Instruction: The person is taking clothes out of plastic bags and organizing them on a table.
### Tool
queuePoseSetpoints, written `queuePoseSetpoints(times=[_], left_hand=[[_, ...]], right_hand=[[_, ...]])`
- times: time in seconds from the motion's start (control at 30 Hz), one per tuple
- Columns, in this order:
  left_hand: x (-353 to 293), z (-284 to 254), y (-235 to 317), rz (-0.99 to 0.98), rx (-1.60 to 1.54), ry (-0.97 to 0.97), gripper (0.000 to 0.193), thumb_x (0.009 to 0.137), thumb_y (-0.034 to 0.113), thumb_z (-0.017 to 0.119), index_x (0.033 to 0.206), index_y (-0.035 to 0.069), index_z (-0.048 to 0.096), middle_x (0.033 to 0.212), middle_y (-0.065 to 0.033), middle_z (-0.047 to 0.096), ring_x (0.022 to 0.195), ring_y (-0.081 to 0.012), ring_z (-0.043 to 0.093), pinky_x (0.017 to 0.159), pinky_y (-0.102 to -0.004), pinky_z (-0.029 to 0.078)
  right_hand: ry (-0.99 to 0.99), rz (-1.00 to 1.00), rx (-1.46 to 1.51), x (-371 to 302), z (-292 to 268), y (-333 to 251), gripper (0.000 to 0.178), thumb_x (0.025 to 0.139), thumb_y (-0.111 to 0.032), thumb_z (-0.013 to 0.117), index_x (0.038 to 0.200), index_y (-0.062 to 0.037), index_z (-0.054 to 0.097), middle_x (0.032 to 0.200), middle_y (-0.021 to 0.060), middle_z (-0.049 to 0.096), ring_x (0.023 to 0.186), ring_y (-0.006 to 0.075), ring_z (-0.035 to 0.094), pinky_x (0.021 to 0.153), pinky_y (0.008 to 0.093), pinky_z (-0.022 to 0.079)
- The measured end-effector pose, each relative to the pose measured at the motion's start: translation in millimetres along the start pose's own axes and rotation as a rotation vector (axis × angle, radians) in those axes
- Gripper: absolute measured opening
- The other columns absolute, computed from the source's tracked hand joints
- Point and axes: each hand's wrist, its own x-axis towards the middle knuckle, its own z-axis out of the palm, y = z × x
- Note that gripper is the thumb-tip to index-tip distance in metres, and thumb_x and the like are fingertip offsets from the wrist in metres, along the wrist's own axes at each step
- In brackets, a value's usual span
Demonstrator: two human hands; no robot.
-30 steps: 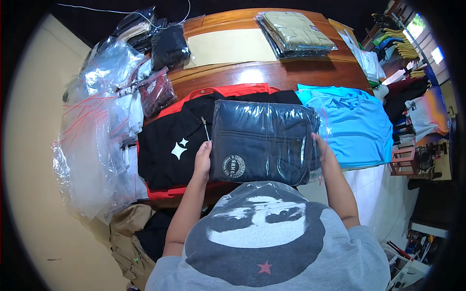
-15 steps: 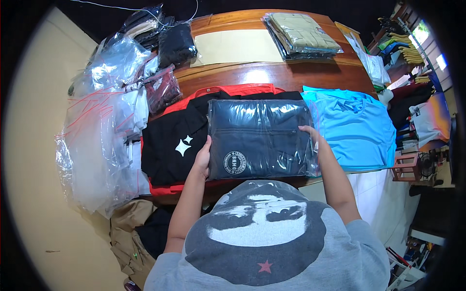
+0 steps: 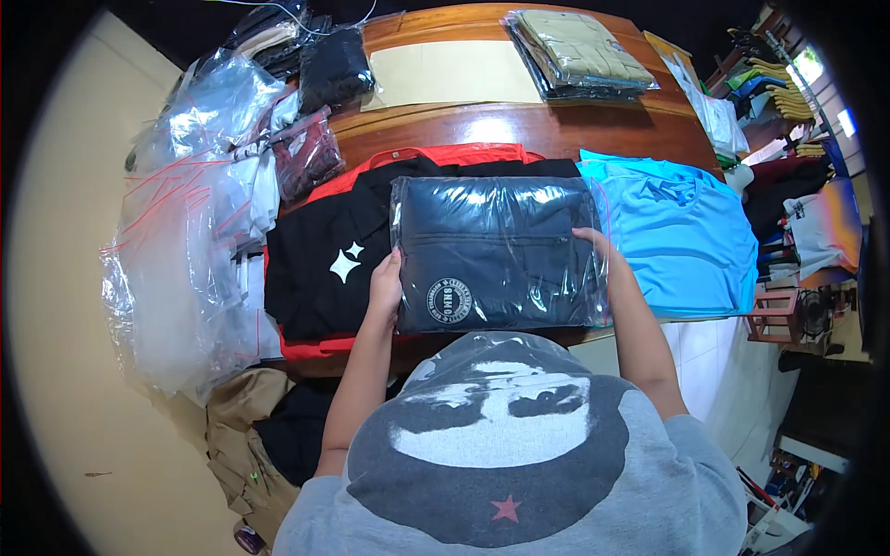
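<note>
Between my two hands is a folded dark jacket (image 3: 501, 255) in a clear plastic bag, with a zip line across it and a round white print in its lower left corner. My left hand (image 3: 387, 285) grips the bag's left edge, thumb on top. At the right edge my right hand (image 3: 595, 252) has its thumb over the plastic; the fingers beneath are hidden. Under the bag lies a black shirt (image 3: 320, 278) with white star shapes, on top of a red garment (image 3: 436, 156). Light blue shirts (image 3: 681, 236) lie just right of my right hand.
Clear plastic bags (image 3: 176, 278) are heaped along the left side. Bagged dark garments (image 3: 336, 72) and a bagged maroon one (image 3: 311, 157) lie far left. A beige sheet (image 3: 454, 74) and a stack of bagged khaki clothes (image 3: 579, 51) rest on the wooden table (image 3: 630, 120). Clothes hang far right.
The view has shifted slightly, with the table's contents a little higher in the picture. Both hands keep the same hold on the bagged jacket.
</note>
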Motion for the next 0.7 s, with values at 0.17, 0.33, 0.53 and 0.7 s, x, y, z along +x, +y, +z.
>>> queuePoseSetpoints(times=[0.17, 0.33, 0.53, 0.7], left_hand=[[5, -5, -8, 0.05, 0.046, 0.021, 0.045, 0.104, 0.034, 0.04, 0.118, -0.004, 0.06, 0.105, -0.0078, 0.067, 0.09, -0.014, 0.062, 0.084, -0.0269, 0.048], [13, -8, -17, 0.092, 0.061, 0.034, 0.043, 0.104, 0.031, 0.041, 0.119, -0.005, 0.059, 0.108, -0.0082, 0.066, 0.093, -0.0137, 0.062, 0.085, -0.0271, 0.048], [11, -5, -13, 0.081, 0.025, 0.023, 0.042, 0.103, 0.03, 0.044, 0.117, -0.006, 0.061, 0.102, -0.0078, 0.066, 0.09, -0.0132, 0.06, 0.085, -0.027, 0.046], [14, -14, -17, 0.024, 0.053, 0.068, 0.042, 0.103, 0.031, 0.043, 0.119, -0.005, 0.059, 0.095, -0.0071, 0.065, 0.084, -0.013, 0.059, 0.077, -0.0274, 0.048]], right_hand=[[0.018, -0.104, -0.06, -33, 18, -15, 0.043, 0.081, -0.022, 0.068, 0.116, 0.0025, 0.062, 0.102, 0.014, 0.071, 0.083, 0.0248, 0.071, 0.076, 0.0382, 0.059], [-0.063, -0.097, -0.032, -26, -2, -12, 0.044, 0.08, -0.018, 0.07, 0.118, 0.0032, 0.059, 0.102, 0.0155, 0.07, 0.083, 0.0261, 0.071, 0.074, 0.0415, 0.06], [-0.02, -0.05, -0.002, -19, -12, -8, 0.042, 0.08, -0.018, 0.071, 0.115, 0.0023, 0.061, 0.1, 0.0143, 0.071, 0.081, 0.0269, 0.071, 0.075, 0.0419, 0.059], [-0.024, -0.227, -0.182, -38, 1, -26, 0.048, 0.081, -0.017, 0.069, 0.123, -0.0002, 0.055, 0.107, 0.011, 0.067, 0.085, 0.0208, 0.069, 0.073, 0.0353, 0.058]])
